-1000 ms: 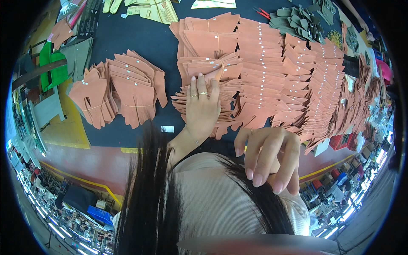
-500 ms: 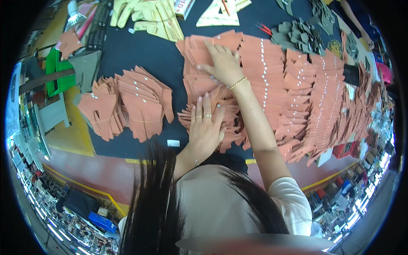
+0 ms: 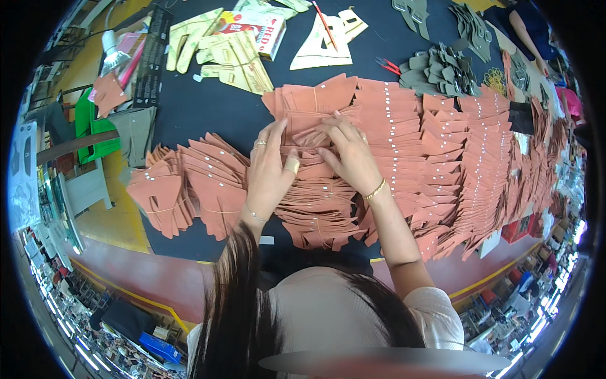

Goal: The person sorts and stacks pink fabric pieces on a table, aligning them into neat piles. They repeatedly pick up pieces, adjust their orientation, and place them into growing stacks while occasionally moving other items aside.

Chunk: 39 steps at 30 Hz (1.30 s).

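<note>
A small bundle of salmon-coloured cut pieces (image 3: pixel 306 134) lies between my hands, on top of rows of like pieces. My left hand (image 3: pixel 268 170) is bent round its left end, fingers on the far side and thumb nearer; a tan band wraps the thumb. From the right, my right hand (image 3: pixel 350 151) closes on the same bundle with curled fingers, thumb toward the near side. Below my hands, a fanned stack of salmon pieces (image 3: pixel 315 205) shows small white marks. Part of the bundle is hidden by my fingers.
Long overlapping rows of salmon pieces (image 3: pixel 435 164) cover the dark table's right side. Two tied stacks (image 3: pixel 211 183) lie left. Beyond are yellow patterned templates (image 3: pixel 237 63), a box (image 3: pixel 270 38), a pencil (image 3: pixel 326 26), red-handled snips (image 3: pixel 389 66) and grey-green pieces (image 3: pixel 442 71). Another person's arm (image 3: pixel 524 35) is far right.
My right hand has come nearer and curled in, and my left hand has moved left off the near stack to the bundle's end. The view has shifted, showing more of the table's far side.
</note>
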Motion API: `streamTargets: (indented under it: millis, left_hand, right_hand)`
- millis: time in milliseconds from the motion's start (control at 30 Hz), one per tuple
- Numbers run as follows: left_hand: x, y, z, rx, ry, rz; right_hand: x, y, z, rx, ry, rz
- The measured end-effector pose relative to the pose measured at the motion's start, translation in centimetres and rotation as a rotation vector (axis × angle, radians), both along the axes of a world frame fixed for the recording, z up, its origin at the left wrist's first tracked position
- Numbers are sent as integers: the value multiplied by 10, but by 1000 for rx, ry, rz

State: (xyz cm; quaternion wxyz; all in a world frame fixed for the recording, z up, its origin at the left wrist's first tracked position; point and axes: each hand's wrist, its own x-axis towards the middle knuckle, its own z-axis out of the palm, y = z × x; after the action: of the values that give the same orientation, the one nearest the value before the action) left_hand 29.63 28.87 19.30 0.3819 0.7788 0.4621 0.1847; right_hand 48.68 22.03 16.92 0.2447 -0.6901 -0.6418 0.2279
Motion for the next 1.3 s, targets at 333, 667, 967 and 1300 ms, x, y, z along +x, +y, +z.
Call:
streamTargets:
  millis: [333, 667, 967, 1300]
  left_hand:
    - [2, -15, -25, 25, 167, -103]
    - [4, -13, -25, 37, 196, -107]
    - [7, -2, -34, -102, 62, -63]
    - [10, -2, -35, -73, 65, -47]
  right_hand:
    - [0, -36, 2, -42, -136, 16]
    - [-6, -44, 0, -57, -176, -11]
    - [-16, -51, -4, -46, -216, -60]
    - [-18, -58, -1, -90, -242, -46]
